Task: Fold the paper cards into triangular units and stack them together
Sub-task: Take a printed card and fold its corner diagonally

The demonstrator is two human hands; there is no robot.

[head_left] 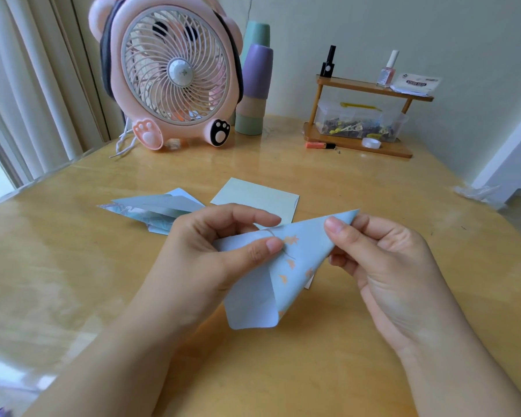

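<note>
Blue card [298, 254] pinched between left hand [211, 251] and right hand [385, 260]

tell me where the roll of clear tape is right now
In the head view the roll of clear tape lies at the far right of the table, on the base of the wooden shelf, before the clear plastic box.

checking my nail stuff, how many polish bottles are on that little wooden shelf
2, both on the wooden shelf's top tier: a black bottle at its left end, a pink bottle further right beside a white packet.
</note>
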